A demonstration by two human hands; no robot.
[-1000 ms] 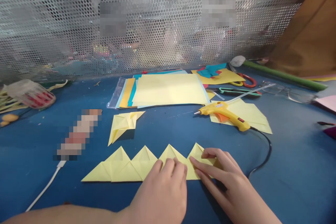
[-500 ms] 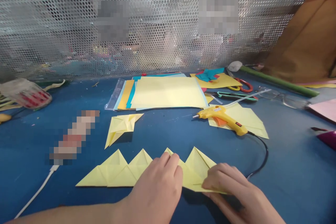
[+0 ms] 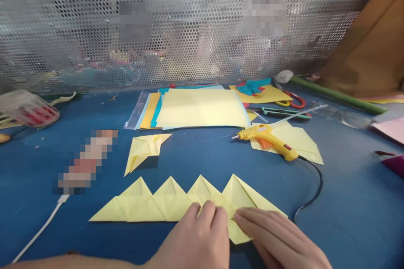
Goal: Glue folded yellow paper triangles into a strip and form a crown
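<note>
A pale yellow folded paper strip (image 3: 147, 208) with several pointed peaks lies along the near side of the blue table. My left hand (image 3: 202, 237) presses its curled fingers onto the strip's lower edge, right of the middle. Close beside it, my right hand (image 3: 280, 237) grips the right end, fingers together on top; its thumb is hidden. Between and below the hands, a paper flap sticks out toward me. A separate yellow folded paper piece (image 3: 143, 149) rests beyond the strip. Farther right, a yellow glue gun (image 3: 268, 138) lies partly on yellow paper.
A stack of coloured sheets (image 3: 202, 109) sits at the back, near a perforated metal screen (image 3: 195, 29). Scissors (image 3: 296, 100), a green-handled cutter (image 3: 284, 112) and glasses (image 3: 355, 119) are at the back right. A white cable (image 3: 38, 233) runs left; the glue gun's black cord (image 3: 318, 185) curves right.
My left hand has slid right and toward me, uncovering the third peak. My right hand has moved slightly left, and the paper's lower flap now points toward me.
</note>
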